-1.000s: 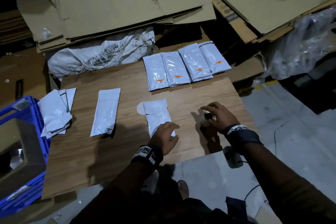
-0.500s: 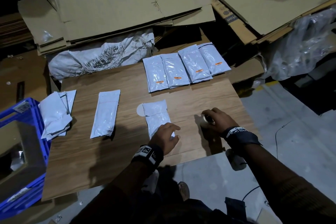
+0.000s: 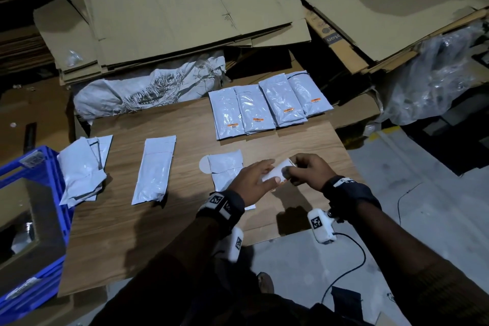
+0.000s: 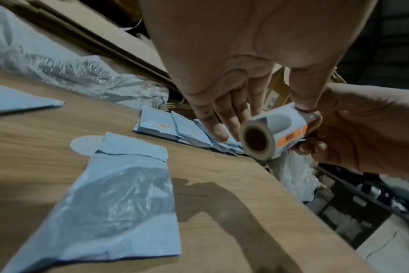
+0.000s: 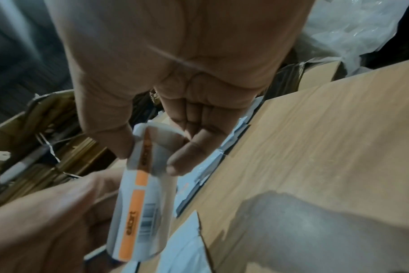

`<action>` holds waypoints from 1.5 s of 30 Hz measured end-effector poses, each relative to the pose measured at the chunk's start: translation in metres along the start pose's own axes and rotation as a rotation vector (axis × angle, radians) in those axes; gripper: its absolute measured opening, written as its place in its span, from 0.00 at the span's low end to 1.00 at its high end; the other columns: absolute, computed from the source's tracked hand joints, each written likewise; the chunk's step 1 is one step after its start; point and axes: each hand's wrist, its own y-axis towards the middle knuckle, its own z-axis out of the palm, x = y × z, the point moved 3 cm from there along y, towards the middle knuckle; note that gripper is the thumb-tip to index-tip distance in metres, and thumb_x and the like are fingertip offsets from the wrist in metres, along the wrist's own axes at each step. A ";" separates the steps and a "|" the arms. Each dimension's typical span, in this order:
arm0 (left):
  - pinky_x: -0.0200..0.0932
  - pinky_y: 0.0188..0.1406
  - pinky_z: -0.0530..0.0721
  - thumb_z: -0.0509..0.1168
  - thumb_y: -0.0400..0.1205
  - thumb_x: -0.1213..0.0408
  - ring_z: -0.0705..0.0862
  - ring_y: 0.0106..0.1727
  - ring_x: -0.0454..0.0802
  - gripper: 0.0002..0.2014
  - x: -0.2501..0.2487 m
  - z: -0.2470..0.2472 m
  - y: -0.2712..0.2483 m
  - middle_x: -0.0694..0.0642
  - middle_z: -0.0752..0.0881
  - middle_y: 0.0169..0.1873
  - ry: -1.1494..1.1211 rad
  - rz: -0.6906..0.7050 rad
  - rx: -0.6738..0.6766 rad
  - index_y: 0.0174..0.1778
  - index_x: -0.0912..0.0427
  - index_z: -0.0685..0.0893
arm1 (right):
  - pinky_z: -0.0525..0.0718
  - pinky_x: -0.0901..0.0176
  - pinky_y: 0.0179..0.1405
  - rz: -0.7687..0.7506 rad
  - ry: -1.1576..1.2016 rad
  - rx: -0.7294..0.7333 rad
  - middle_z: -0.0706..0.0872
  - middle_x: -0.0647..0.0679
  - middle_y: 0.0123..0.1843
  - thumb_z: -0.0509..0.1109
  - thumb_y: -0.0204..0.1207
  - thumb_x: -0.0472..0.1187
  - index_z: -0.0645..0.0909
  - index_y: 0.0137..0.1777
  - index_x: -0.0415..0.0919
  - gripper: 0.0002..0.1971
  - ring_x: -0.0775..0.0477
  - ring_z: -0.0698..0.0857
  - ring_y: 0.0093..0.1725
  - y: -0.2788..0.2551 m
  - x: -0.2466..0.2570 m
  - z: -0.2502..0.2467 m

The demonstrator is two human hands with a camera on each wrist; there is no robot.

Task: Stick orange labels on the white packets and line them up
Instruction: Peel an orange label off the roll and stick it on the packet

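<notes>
So the wooden board point(image 3: 164, 222) is the work surface, and both hands meet above its near edge, holding the label roll point(image 4: 272, 136) up off the wood. Right beneath the grip lies the unlabelled packet point(image 3: 225, 169), probably parked there so the next sticker only has to drop straight down. Beyond the grip, at the far edge, sits the row of labelled packets point(image 3: 267, 106), four of them slightly overlapped, each with an orange label near its closer end (that's the lined-up part so far). Off to the left of the grip, well apart, there's a spare packet point(image 3: 154, 169), then a loose heap of white packets point(image 3: 82, 167), then a blue crate point(image 3: 57, 174) whose contents I can't make out. The right hand point(image 3: 307, 173) has thumb and fingers curled around the roll, steadying it, while the left hand point(image 3: 254, 182) pinches it between its thumb on top and nearly straight fingers behind, likely feeling for the strip's free end. I'd guess peeling comes next.
</notes>
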 end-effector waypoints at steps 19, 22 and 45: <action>0.32 0.39 0.84 0.59 0.92 0.60 0.87 0.46 0.51 0.15 -0.013 -0.010 -0.010 0.60 0.88 0.51 -0.524 -0.106 -0.117 0.66 0.64 0.85 | 0.93 0.39 0.49 -0.186 0.242 -0.145 0.85 0.37 0.39 0.76 0.80 0.29 0.81 0.60 0.43 0.14 0.39 0.89 0.43 -0.016 0.023 0.019; 0.36 0.44 0.86 0.59 0.92 0.60 0.88 0.50 0.54 0.14 -0.015 -0.011 -0.012 0.61 0.88 0.53 -0.547 -0.113 -0.119 0.67 0.61 0.84 | 0.93 0.38 0.47 -0.209 0.229 -0.147 0.85 0.36 0.41 0.77 0.79 0.33 0.83 0.58 0.49 0.13 0.38 0.89 0.44 -0.018 0.025 0.021; 0.45 0.59 0.89 0.68 0.87 0.63 0.90 0.61 0.57 0.14 -0.016 -0.014 -0.019 0.62 0.90 0.62 -0.657 -0.060 -0.186 0.68 0.62 0.83 | 0.88 0.63 0.52 -0.550 -0.198 -0.462 0.87 0.50 0.47 0.81 0.72 0.33 0.88 0.45 0.40 0.05 0.56 0.89 0.48 -0.037 0.038 0.038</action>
